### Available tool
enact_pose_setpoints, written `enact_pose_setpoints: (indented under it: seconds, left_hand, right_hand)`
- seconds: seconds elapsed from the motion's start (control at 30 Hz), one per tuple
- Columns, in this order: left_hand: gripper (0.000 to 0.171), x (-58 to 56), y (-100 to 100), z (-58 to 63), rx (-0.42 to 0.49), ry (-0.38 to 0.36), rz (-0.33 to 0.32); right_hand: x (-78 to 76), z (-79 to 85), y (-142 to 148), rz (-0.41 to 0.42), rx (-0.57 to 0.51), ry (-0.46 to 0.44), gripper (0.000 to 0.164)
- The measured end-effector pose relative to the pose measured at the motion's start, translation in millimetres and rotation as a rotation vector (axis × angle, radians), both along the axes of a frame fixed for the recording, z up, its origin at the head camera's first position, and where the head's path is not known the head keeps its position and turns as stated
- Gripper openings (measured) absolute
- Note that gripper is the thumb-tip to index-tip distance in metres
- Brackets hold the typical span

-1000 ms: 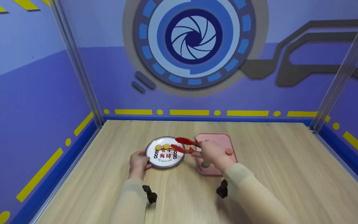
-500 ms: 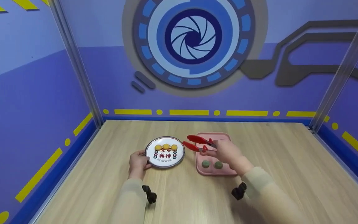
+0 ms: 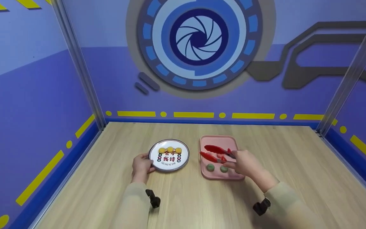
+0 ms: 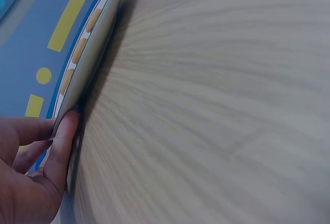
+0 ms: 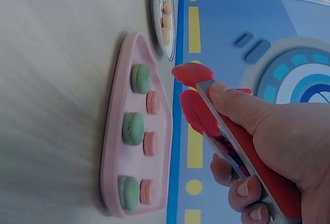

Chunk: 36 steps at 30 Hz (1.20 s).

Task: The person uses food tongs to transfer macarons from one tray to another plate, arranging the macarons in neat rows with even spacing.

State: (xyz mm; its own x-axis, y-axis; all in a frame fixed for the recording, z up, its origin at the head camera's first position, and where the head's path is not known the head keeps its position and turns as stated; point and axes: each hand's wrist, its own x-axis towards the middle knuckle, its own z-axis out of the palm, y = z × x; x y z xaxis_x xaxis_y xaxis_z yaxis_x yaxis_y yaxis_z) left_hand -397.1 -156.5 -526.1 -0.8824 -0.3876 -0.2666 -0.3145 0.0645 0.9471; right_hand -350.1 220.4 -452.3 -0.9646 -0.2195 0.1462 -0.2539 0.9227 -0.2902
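My left hand (image 3: 141,164) pinches the near-left rim of a round white plate (image 3: 152,156) printed with red characters. Three yellow macarons (image 3: 170,149) sit in a row on its far half. In the left wrist view, the fingers (image 4: 64,136) hold the plate's edge from both faces. A pair of red-tipped tongs (image 5: 234,131) is gripped in my right hand (image 3: 246,163), their tips spread apart with nothing between them. They hang over a pink tray (image 3: 218,140). In the right wrist view the tray bears three green macarons (image 5: 133,128) and three smaller pink macarons (image 5: 150,144).
Plate and tray stand side by side on a light wooden table (image 3: 183,200), with a narrow gap between them. Blue-purple printed walls (image 3: 106,79) enclose the table at the back and both sides.
My right hand has carried the tongs from over the plate to the right, over the tray. Three yellow macarons now show uncovered on the plate. The left hand stays at the rim.
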Motion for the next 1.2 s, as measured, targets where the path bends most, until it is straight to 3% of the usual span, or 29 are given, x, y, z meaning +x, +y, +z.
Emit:
enact_pose_setpoints:
  seconds: [0.33,1.2]
  left_hand:
    - [0.05,1.1,-0.2,0.5,0.006,0.007,0.0]
    - [0.05,0.8,-2.0,-0.7,-0.019,0.014,-0.018]
  right_hand:
    - [-0.1,-7.2,14.7,0.014,0.034,0.018,0.04]
    - [-16.2,-6.4,11.4,-0.045,0.053,-0.129,0.043]
